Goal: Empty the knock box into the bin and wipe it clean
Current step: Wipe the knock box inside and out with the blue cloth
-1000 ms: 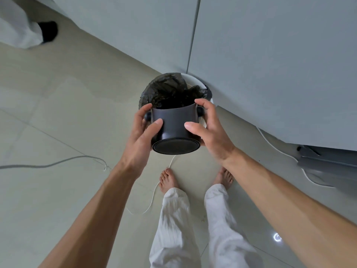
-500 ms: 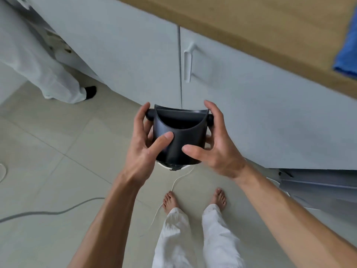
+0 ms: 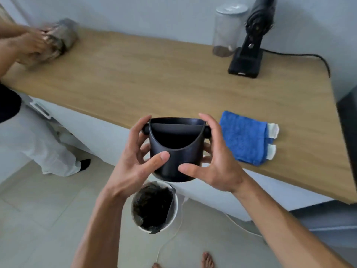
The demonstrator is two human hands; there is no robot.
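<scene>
I hold the black knock box (image 3: 176,149) upright in front of me at the counter's front edge, its bar across the top and its inside dark. My left hand (image 3: 133,161) grips its left side with the thumb on the front wall. My right hand (image 3: 214,159) grips the right side the same way. Below the box, on the floor, stands the white bin (image 3: 154,207) with a black liner. A folded blue cloth (image 3: 244,137) lies on the wooden counter (image 3: 154,78) just right of my right hand.
A black grinder (image 3: 251,41) with a cord and a clear jar (image 3: 228,29) stand at the counter's back right. Another person's hands (image 3: 29,45) handle a blurred object at the far left. A white cable (image 3: 173,235) runs across the floor near my feet.
The box was tipped mouth-down over the bin, then turned upright and lifted to counter height. My view rose from the floor to the counter.
</scene>
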